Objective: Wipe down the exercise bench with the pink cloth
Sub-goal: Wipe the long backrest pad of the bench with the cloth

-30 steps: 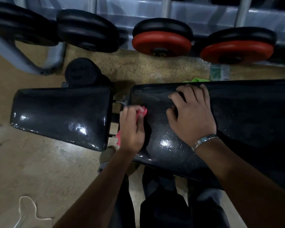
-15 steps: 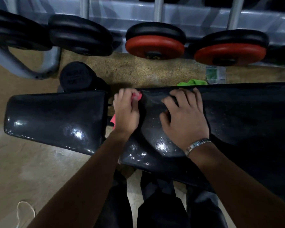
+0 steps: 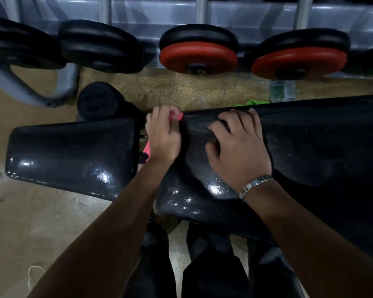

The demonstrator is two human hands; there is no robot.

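The black padded exercise bench lies across the view in two parts: a seat pad (image 3: 73, 155) on the left and a long back pad (image 3: 310, 147) on the right, with a narrow gap between them. My left hand (image 3: 163, 136) is closed on the pink cloth (image 3: 177, 117) at the far left corner of the back pad, beside the gap. Bits of pink show past my fingertips and under my palm. My right hand (image 3: 237, 147), with a metal watch band on the wrist, rests flat on the back pad, fingers spread, holding nothing.
Behind the bench a rack holds black dumbbells (image 3: 99, 48) and red-faced dumbbells (image 3: 198, 54). A black roller pad (image 3: 100, 101) sits by the seat's far side. A green cloth (image 3: 256, 103) peeks over the bench's far edge. My legs stand below, on a tan floor (image 3: 41, 222).
My left hand has slid the pink cloth from the near middle of the pad's left end up to its far corner. My right hand has stayed pressed on the pad.
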